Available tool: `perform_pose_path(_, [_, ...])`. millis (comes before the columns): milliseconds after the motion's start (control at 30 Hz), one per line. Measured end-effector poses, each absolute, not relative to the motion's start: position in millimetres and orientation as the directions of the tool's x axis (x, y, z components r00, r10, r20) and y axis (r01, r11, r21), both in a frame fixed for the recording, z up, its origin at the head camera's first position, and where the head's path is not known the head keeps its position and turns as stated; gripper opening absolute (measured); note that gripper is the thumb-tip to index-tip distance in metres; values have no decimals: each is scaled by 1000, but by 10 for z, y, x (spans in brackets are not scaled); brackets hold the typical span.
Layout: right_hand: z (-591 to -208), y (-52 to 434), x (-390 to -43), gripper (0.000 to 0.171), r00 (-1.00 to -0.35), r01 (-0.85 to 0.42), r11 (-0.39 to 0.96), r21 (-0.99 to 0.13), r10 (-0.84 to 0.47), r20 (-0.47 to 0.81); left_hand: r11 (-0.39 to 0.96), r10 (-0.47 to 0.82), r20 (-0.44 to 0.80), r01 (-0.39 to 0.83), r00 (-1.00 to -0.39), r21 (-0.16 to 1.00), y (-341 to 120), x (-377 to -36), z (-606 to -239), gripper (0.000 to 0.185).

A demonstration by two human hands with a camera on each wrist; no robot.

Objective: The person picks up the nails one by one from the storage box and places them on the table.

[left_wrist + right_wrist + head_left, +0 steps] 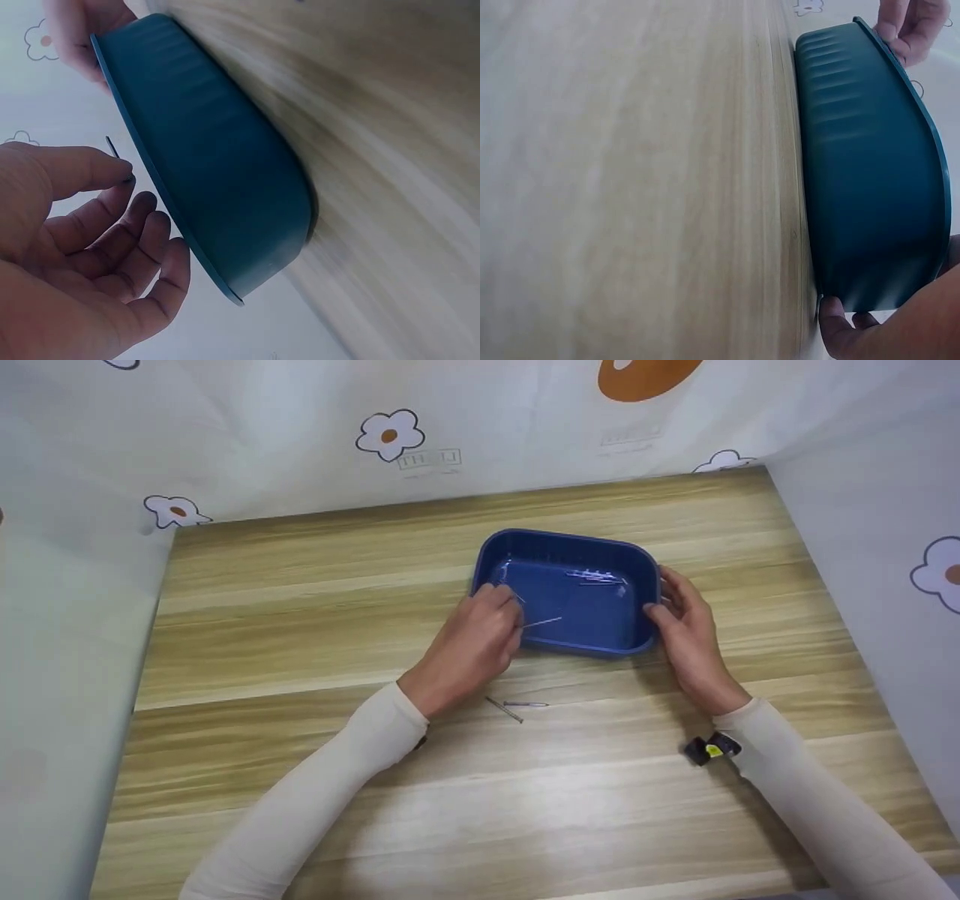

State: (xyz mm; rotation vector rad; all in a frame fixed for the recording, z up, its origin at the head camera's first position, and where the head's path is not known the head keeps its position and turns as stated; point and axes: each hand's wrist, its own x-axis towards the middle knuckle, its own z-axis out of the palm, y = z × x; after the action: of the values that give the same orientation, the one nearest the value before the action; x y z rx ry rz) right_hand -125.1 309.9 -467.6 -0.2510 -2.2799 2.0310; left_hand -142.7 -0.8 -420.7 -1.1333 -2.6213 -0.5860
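Note:
A blue rectangular plastic box (577, 649) stands on the wooden table. My left hand (480, 634) is over its left front corner, thumb and index finger pinching a thin nail (112, 147), the other fingers loosely curled near the rim. Inside the box, toward the back right, lie several nails (596, 578). My right hand (690, 637) grips the right end of the box, thumb over the rim and fingers along the outer wall. Two loose nails, a darker one (505, 710) and a shinier one (527, 704), lie on the table in front of the box.
The wood-grained tabletop (300, 615) extends around the box. White flower-print sheeting (300, 442) rises behind the table and along both sides. A small black device (709, 749) is at the right wrist.

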Motion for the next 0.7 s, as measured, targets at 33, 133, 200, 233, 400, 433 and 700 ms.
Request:
perform_pose_path(33, [-4676,3098,-1250,57,-984,68,108,-992,174,-49,622,643,360,735,-676,269,-32,-1401,-4209,12])
perform_pose_path(133, [-4679,3097,-1250,56,-984,64,105,-992,175,-45,618,639,370,736,-674,275,-95,-1332,-4216,11])
perform_pose_path(200, [-4680,3102,-1244,57,-984,66,101,-993,172,-48,615,634,376,735,-676,284,-127,-1292,-4217,11])
perform_pose_path(233, [-4680,3105,-1242,57,-984,64,104,-992,170,-46,614,630,381,735,-677,289,-141,-1275,-4217,11])
perform_pose_path(400, [-4683,3114,-1238,58,-987,69,120,-990,152,-50,598,621,417,745,-663,295,-208,-1201,-4237,10])
perform_pose_path(433, [-4685,3113,-1239,58,-987,68,120,-990,152,-49,596,621,424,748,-659,290,-220,-1190,-4246,9])
perform_pose_path(700, [-4683,3107,-1246,57,-986,64,114,-991,163,-45,605,616,409,737,-674,302,-285,-1108,-4299,7])
